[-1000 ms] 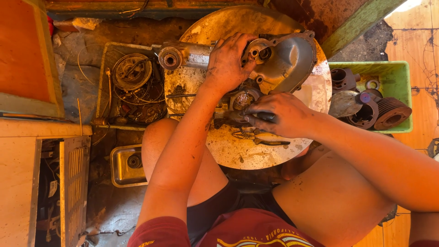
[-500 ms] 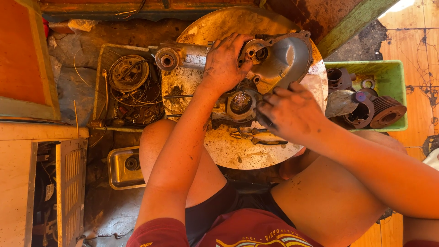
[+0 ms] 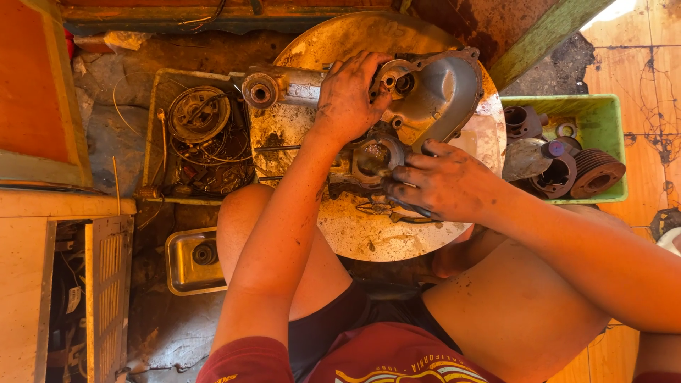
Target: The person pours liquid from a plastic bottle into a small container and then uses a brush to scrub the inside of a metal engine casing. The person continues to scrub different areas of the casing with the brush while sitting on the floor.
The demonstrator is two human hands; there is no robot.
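- Here, a grey metal engine casing (image 3: pixel 425 99) is seen lying on a round, rust-stained metal table (image 3: pixel 369 234), towards its far side.
- The left hand (image 3: pixel 351 96) is closed over the top of the casing, near a round bearing seat, so that the part is pinned down.
- The right hand (image 3: pixel 443 186) is wrapped around a dark-handled tool (image 3: pixel 411 208), whose tip is hidden among the casing's inner parts; both hands are smeared with grease.
- The casing is judged heavy, stiff and oily; it is best gripped at its thick rim or the tubular arm (image 3: pixel 284 85) jutting left, not at the thin gasket edges.
- A slippery surface is to be expected, so a firm, full-palm hold is called for.
- To the left, a tray (image 3: pixel 159 128) of wires with a round flywheel (image 3: pixel 198 113) is placed.
- To the right, a green bin (image 3: pixel 603 110) is filled with finned cylinders and other dark parts.
- A small steel pan (image 3: pixel 181 262) is set on the floor, nearer left.
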